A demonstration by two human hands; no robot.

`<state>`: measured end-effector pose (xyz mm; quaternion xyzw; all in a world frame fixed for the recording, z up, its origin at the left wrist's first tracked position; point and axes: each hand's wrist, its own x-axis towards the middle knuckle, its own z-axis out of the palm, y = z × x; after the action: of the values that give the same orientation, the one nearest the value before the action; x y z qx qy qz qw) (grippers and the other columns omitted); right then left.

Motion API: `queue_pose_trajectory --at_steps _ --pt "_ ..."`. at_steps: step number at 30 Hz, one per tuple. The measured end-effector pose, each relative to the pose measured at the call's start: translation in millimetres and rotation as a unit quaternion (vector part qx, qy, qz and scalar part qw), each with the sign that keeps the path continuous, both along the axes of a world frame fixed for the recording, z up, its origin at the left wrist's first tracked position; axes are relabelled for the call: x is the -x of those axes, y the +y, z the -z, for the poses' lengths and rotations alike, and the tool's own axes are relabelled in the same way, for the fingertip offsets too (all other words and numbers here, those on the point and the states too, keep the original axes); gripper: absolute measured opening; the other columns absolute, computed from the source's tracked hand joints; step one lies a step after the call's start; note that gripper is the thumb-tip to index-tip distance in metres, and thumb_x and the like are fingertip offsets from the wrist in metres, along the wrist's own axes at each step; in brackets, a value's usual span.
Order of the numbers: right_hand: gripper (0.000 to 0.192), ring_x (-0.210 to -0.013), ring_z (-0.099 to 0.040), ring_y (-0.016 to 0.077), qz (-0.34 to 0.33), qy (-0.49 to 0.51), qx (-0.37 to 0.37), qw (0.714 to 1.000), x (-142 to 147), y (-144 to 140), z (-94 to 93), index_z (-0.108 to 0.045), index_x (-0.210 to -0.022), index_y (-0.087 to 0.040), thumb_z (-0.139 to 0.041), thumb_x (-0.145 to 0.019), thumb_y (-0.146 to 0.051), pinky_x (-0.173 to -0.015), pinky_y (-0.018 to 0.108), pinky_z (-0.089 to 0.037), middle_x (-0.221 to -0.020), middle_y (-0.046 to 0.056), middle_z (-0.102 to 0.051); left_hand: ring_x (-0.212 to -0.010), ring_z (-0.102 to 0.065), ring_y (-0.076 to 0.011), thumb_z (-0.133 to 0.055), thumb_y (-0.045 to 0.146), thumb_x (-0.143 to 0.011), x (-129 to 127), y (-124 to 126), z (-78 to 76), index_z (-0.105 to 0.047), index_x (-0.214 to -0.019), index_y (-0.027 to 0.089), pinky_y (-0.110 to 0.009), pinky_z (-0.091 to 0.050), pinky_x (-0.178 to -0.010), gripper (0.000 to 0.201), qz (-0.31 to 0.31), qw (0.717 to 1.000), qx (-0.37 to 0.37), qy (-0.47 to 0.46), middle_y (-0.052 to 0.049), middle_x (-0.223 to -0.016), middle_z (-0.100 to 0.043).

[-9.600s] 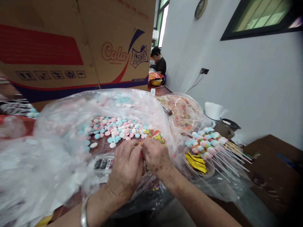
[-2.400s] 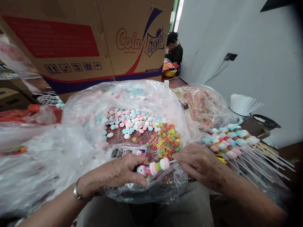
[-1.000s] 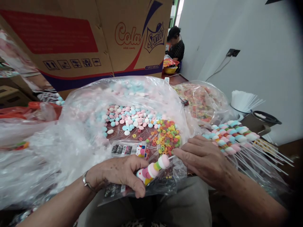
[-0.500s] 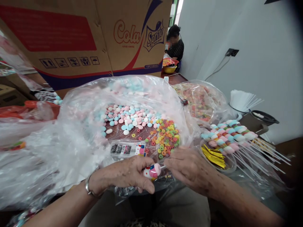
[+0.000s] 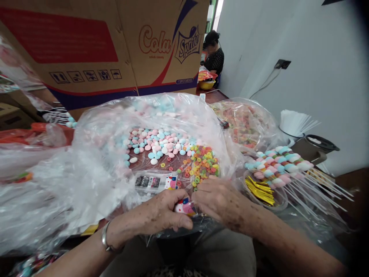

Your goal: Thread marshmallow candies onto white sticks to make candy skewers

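Hands [image 5: 163, 211] now closer together, printed wrapper [image 5: 185, 207] between, pink candy end hidden

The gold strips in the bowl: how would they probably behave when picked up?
The gold strips look thin, so probably light. Lying mostly straight, they seem slightly stiff. Their shiny surfaces and loose pile suggest some may slide away.
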<state>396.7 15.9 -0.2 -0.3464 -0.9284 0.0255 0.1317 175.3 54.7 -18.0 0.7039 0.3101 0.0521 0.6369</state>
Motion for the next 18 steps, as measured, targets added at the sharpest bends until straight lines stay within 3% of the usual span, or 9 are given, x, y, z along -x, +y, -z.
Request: queue_pose_trajectory --at_steps 4,7,11,14,16,18 --pt "0.014 -0.083 -0.056 0.0195 0.019 0.043 -0.026 0.999 -10 10 -20.2 -0.065 -0.095 -0.014 -0.052 -0.098 -0.014 -0.076 0.031 -0.041 -0.088 0.007 -0.064 -0.064 -0.061 -0.0135 -0.059 0.059 -0.091 0 -3 -5.8 -0.061 -0.095 0.018 -0.024 -0.042 -0.059 0.042 -0.038 0.995 0.084 -0.031 -0.001 -0.083 -0.067" --pt "0.025 -0.082 -0.056 0.0195 0.031 0.061 -0.024 0.997 -18 15 -33.0 -0.065 -0.089 -0.014 -0.044 -0.103 -0.016 -0.074 0.03 -0.043 -0.085 0.007 -0.061 -0.059 -0.06 -0.012 -0.052 0.064 -0.093 -4 -6 -12.4 -0.061 -0.085 0.017 -0.022 -0.041 -0.055 0.048 -0.089 0.991 0.094 -0.032 -0.002 -0.081 -0.069" --pt "0.035 -0.076 -0.053 0.0173 -0.022 0.074 -0.001 0.997 -14 19 -23.1 -0.061 -0.081 -0.016 -0.038 -0.107 -0.019 -0.07 0.029 -0.043 -0.079 0.005 -0.06 -0.039 -0.042 -0.0088 -0.05 0.068 -0.091 -8 -12 -12.9 -0.061 -0.077 0.019 -0.021 -0.03 -0.039 0.052 -0.146 0.987 0.063 -0.008 0.003 -0.057 -0.06" --pt "0.033 -0.076 -0.053 0.0178 -0.027 0.132 -0.005 0.991 -3 19 -6.7 -0.058 -0.082 -0.018 -0.036 -0.106 -0.019 -0.071 0.03 -0.044 -0.078 0.005 -0.059 -0.04 -0.045 -0.0104 -0.049 0.067 -0.091 -9 -15 -8.0 -0.06 -0.078 0.02 -0.022 -0.031 -0.038 0.05 -0.176 0.984 0.018 -0.021 0.002 -0.056 -0.06" --pt "0.022 -0.079 -0.055 0.017 0.034 0.213 0.024 0.976 6 17 0.5 -0.057 -0.089 -0.019 -0.041 -0.104 -0.02 -0.073 0.03 -0.045 -0.085 0.005 -0.061 -0.039 -0.043 -0.0111 -0.048 0.065 -0.092 -9 -16 -6.2 -0.059 -0.08 0.021 -0.022 -0.03 -0.037 0.046 -0.224 0.974 0.005 -0.014 0.005 -0.055 -0.055" --pt "0.01 -0.079 -0.057 0.0153 0.136 0.342 0.08 0.926 17 13 4.8 -0.054 -0.102 -0.02 -0.05 -0.101 -0.028 -0.072 0.028 -0.047 -0.096 0.005 -0.061 -0.042 -0.043 -0.0113 -0.05 0.058 -0.093 -11 -15 -6.8 -0.058 -0.077 0.022 -0.023 -0.033 -0.04 0.041 -0.278 0.959 -0.052 -0.025 0.006 -0.056 -0.05"
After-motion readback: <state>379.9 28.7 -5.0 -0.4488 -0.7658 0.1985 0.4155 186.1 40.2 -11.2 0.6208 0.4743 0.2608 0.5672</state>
